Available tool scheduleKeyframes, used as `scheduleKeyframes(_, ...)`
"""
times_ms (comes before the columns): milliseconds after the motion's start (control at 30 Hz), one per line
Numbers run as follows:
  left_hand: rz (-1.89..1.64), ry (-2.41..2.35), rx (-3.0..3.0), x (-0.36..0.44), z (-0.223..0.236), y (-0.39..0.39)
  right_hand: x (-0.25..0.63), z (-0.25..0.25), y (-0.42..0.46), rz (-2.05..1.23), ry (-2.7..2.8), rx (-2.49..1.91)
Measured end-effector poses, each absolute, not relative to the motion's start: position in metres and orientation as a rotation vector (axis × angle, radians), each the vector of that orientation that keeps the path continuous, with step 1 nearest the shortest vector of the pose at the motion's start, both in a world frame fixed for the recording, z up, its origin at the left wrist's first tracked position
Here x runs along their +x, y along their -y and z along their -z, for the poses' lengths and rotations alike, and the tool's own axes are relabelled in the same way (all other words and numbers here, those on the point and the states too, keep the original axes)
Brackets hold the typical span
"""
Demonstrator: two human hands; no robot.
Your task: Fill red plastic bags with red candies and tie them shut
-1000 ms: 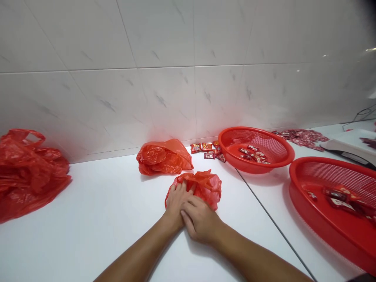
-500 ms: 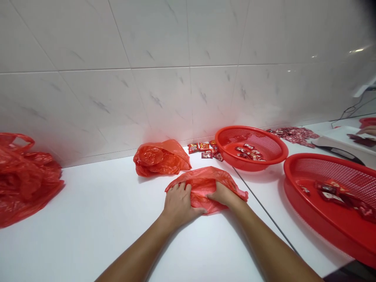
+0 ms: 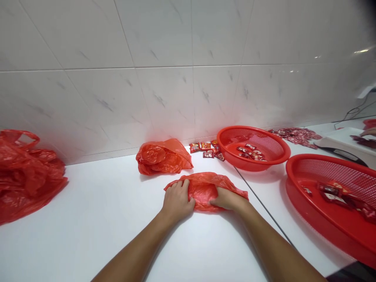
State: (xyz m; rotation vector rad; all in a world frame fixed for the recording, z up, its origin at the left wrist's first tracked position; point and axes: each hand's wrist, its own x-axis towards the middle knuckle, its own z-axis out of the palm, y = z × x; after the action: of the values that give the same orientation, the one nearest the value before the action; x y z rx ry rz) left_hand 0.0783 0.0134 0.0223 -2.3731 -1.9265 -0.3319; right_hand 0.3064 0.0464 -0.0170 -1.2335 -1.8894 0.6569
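Note:
A crumpled red plastic bag (image 3: 204, 192) lies flattened on the white counter (image 3: 88, 211) in front of me. My left hand (image 3: 178, 200) grips its left side with the fingers curled over the folds. My right hand (image 3: 227, 199) presses into its right side, with the fingertips tucked into the plastic. A second bunched red bag (image 3: 163, 157) lies just beyond my hands, not touched by either one.
A large heap of red bags (image 3: 26, 176) lies at the left. Small red packets (image 3: 205, 149) sit by the wall tiles, beside a red mesh basket (image 3: 282, 150) holding more. A larger red basket (image 3: 293, 168) stands at the right. Beyond are a packet pile (image 3: 296, 135) and another person's hand (image 3: 368, 132).
My hands have moved apart from their overlapping position, and the right one has shifted to the right. The bag has spread from a tight bunch into a flatter, wider shape.

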Motion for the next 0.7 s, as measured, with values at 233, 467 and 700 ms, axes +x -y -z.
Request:
scheduleKeyframes(233,0.275,1.956,-2.403,0.076,-0.019,-0.012,0.303,-0.001,-0.035,-0.746,2.138,-1.297)
scheduleKeyframes(467,0.255,1.99,-2.425,0.076,-0.019,-0.014,0.3,-0.006,-0.027,-0.759,2.195,-1.293)
scheduleKeyframes(700,0.256,2.011,-2.421,0.077,-0.019,-0.015,0.292,-0.028,-0.009,-0.632,2.306,-1.502)
